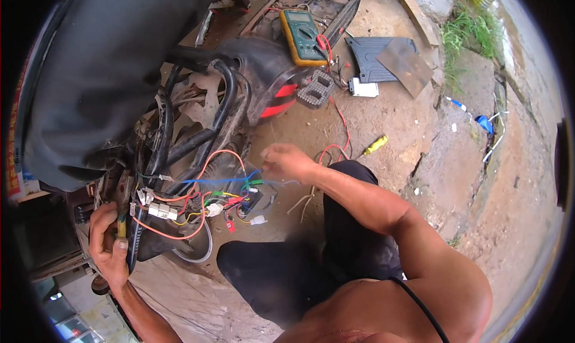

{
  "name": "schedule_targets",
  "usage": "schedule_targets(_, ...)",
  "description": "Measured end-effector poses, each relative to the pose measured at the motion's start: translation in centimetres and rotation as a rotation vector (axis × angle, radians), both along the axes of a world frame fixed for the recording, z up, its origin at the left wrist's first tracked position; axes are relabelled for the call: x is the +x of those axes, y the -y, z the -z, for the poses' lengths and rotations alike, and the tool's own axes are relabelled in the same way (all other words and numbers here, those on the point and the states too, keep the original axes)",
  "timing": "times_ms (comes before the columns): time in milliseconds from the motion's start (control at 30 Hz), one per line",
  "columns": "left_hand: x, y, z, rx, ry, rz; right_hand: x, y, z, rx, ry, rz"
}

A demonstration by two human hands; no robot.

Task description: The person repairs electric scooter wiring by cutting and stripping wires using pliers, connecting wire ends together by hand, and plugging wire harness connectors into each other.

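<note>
My left hand (108, 244) is closed on a short yellow handle (121, 226), beside a black frame tube; the rest of that tool is hidden. My right hand (290, 163) has its fingers curled together just above the blue wires (218, 180); whether a wire end is in them I cannot make out. Between the hands, orange, red, yellow and blue wires spread out from the vehicle frame. White connectors (162, 211) sit close to the left hand. Several coloured plugs hang below, including a white plug (258, 220) and a red plug (230, 226).
A green and yellow multimeter (302, 36) rests by the vehicle's rear, near a pedal (315, 89). Upper left is a large black seat or cover (102, 73). On the ground lie a yellow screwdriver (376, 145), a white box (364, 87), a dark panel (366, 58) and a wooden block (417, 18).
</note>
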State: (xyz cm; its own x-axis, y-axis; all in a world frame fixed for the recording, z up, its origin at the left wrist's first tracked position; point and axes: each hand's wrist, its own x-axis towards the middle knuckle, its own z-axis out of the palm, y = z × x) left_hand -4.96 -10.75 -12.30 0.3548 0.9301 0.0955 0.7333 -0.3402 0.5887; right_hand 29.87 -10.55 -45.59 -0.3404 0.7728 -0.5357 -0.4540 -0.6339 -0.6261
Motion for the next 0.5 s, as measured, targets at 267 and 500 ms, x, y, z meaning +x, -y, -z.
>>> schedule_targets(267, -1.6, 0.0, 0.4, -0.035, 0.193, -0.050, 2.0, 1.1, 5.0, 0.031, -0.036, 0.084)
schedule_targets(500, 0.6, -1.0, -1.4, -0.176, 0.299, 0.055, 2.3, 6.8, 1.5, 0.093, 0.056, 0.204)
